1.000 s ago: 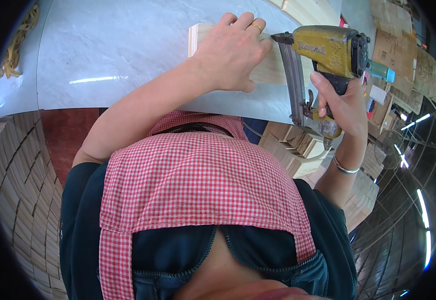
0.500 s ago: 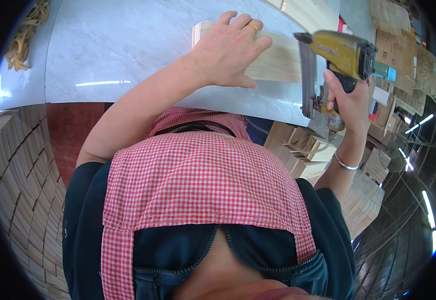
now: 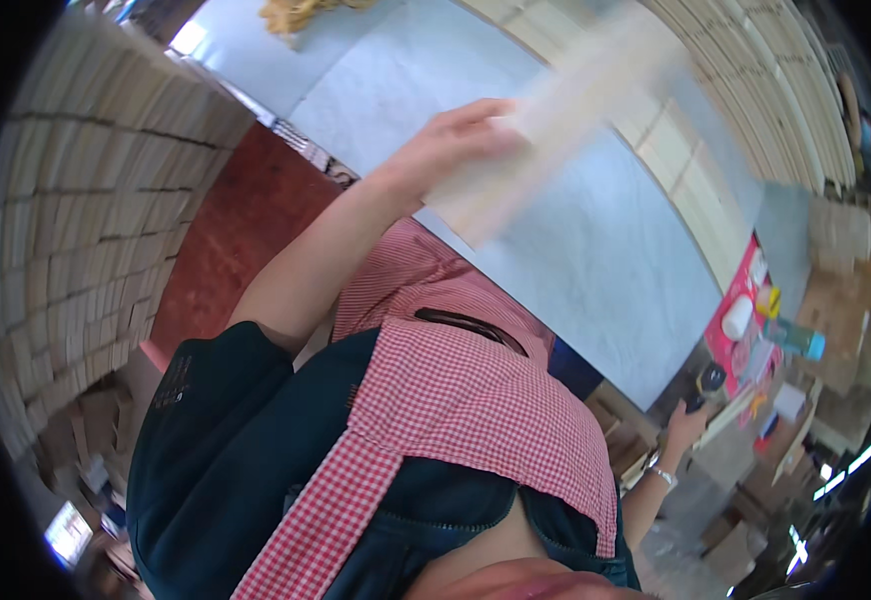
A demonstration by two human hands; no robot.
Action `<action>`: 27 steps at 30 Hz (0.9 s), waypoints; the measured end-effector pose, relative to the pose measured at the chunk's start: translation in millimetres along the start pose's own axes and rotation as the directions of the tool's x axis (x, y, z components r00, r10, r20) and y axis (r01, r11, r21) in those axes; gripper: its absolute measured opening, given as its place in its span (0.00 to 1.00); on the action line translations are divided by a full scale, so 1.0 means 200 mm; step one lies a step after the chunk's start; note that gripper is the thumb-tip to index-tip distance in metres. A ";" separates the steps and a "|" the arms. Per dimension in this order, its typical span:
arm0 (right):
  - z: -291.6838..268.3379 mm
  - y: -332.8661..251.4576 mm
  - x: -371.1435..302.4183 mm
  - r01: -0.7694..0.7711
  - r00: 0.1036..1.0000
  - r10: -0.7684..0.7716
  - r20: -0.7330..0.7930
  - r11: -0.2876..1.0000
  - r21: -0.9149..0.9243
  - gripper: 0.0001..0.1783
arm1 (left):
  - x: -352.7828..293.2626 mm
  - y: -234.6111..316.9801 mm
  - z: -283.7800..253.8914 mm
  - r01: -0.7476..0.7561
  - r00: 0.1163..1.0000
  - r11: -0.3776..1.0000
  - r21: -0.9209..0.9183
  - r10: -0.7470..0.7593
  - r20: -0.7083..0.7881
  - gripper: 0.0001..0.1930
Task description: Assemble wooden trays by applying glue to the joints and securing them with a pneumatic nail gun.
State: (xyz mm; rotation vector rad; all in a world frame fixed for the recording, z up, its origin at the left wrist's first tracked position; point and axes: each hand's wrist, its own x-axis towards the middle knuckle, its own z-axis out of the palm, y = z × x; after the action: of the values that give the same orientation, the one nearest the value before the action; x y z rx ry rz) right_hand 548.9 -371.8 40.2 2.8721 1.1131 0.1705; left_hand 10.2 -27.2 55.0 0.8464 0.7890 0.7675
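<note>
My left hand (image 3: pixel 461 145) grips a pale wooden board (image 3: pixel 566 120), which is tilted and smeared by motion above the worktable (image 3: pixel 596 290). At the table's right end, low down, my right hand (image 3: pixel 688 428) is closed around the dark handle of the nail gun (image 3: pixel 712 378). Only a small part of the gun shows there; the rest is foreshortened or hidden.
More pale boards (image 3: pixel 691 180) lie along the table's far side. Tall stacks of wood (image 3: pixel 86 220) stand at the left. Shavings (image 3: pixel 306 15) lie at the far left. A teal-capped bottle (image 3: pixel 801 340) and a white bottle (image 3: pixel 738 317) are at the right.
My left hand has taken up the board from the table and tilted it. My right hand has carried the nail gun down and away to the table's right end. My view has turned.
</note>
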 end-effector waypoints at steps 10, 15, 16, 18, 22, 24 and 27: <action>0.10 -0.05 0.11 -0.096 0.995 0.096 0.025 0.995 -0.005 0.31 | -0.41 -0.12 -0.50 -0.015 0.539 0.809 0.588 0.502 -0.676 0.19; 0.03 -0.26 0.16 -0.043 0.983 0.105 -0.151 0.930 0.366 0.27 | -0.51 -0.13 -0.34 0.070 0.634 -0.188 0.980 0.767 0.102 0.20; 0.05 -0.35 0.15 0.051 0.984 0.020 -0.176 0.919 0.390 0.26 | -0.52 -0.14 -0.33 0.096 0.669 -0.321 0.942 0.722 0.178 0.18; 0.05 -0.60 0.14 0.257 0.955 -0.158 -0.250 0.862 0.437 0.25 | -0.52 -0.20 -0.34 0.136 0.730 -0.320 0.938 0.672 0.123 0.13; 0.20 -1.18 -0.08 0.486 0.874 -0.373 -0.311 0.667 0.565 0.23 | -0.49 -0.16 -0.36 0.268 0.738 -0.274 0.924 0.675 -0.014 0.06; 0.26 -1.39 -0.21 0.543 0.823 -0.520 -0.228 0.605 0.583 0.20 | -0.56 -0.05 -0.37 0.028 0.642 -0.213 0.977 0.753 0.145 0.05; 0.25 -1.58 -0.26 0.651 0.746 -0.591 -0.306 0.552 0.521 0.18 | -0.85 0.26 -0.27 0.064 0.472 -0.279 0.958 0.855 0.217 0.08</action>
State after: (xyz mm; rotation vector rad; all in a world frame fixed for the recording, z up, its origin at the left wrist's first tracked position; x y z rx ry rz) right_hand 305.8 -175.2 -43.1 2.6625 2.5376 -0.1173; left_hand -130.7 -125.6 123.3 2.6264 1.8335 1.2353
